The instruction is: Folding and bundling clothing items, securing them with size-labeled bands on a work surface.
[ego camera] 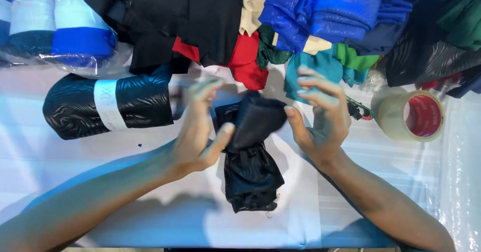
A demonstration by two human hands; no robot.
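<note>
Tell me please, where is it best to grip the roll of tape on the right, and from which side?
Grip the roll of tape across its outer rim, coming from above. It seems to lie flat on the white table with its open red core facing up, so fingers could also hook into the core. Its near side looks free; the fabric pile crowds the far side.

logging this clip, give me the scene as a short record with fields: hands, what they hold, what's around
left hand: thumb pressed on the dark fabric piece, fingers raised and blurred
right hand: thumb on the fabric's upper right edge, fingers spread above it
dark fabric piece: black, shiny, bunched, lying on the white table between the hands
left of hands: black fabric roll with a white paper band
right of hands: tape roll, red core
behind: fabric pile in blue, black, red, green, cream
far left: blue rolls in clear plastic
</note>
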